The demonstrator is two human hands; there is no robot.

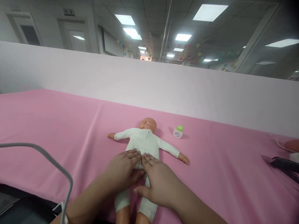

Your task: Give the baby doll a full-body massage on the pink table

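A baby doll (142, 141) in a white one-piece suit lies on its back on the pink cloth (70, 124), head away from me, arms spread. My left hand (122, 171) rests flat on the doll's belly and left hip, fingers together and stretched out. My right hand (161, 183) lies flat beside it on the doll's lower belly and right thigh. The fingertips of both hands meet at the doll's waist. Neither hand holds anything. The doll's bare lower legs (122, 214) stick out at the bottom edge.
A small white bottle with a green cap (178, 132) stands right of the doll's head. A pale partition wall (163, 87) closes off the far side. Dark objects and a cable (283, 163) lie at the right edge. A grey wire hanger (58, 169) hangs at the lower left.
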